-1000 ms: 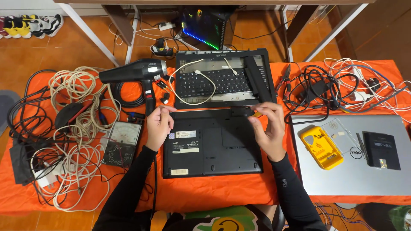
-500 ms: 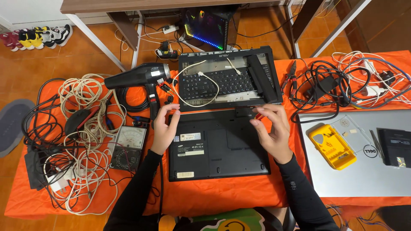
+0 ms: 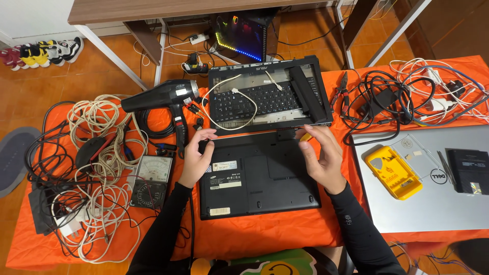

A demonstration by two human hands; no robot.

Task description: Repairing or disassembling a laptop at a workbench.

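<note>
A black laptop lies bottom side up on the orange cloth in front of me. My left hand rests on its left edge, fingers curled at the far left corner. My right hand hovers over the far right corner and pinches a small yellow-handled tool between its fingertips, close to the laptop's hinge edge. Just behind lies an opened laptop keyboard frame with loose white cables across the keys.
A black hair dryer, a multimeter and coils of white cable lie left. On the right, pliers, tangled black cables and a silver laptop carrying a yellow case and a black box.
My view has drifted left and nearer. Both hands stay at the black laptop's far corners; the right hand has lifted slightly with the yellow tool.
</note>
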